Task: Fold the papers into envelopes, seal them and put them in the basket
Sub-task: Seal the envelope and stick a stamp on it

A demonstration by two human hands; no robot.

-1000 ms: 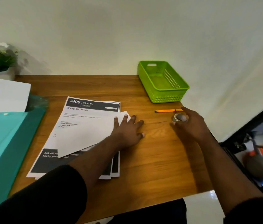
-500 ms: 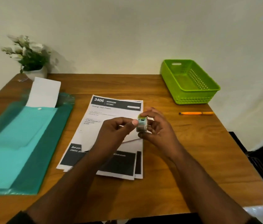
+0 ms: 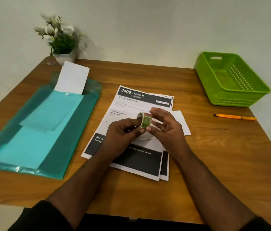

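Both hands hold a tape roll
Left hand pinches its lower edge, right hand grips it, above the papers.

A teal plastic folder lies at the frame's left, a potted plant sits upper left, an orange pen rests at right on the wooden table

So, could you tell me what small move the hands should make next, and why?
Probably peel a sticker off the roll, which both the left hand and the right hand hold above the folded envelope; its flap looks unsealed.
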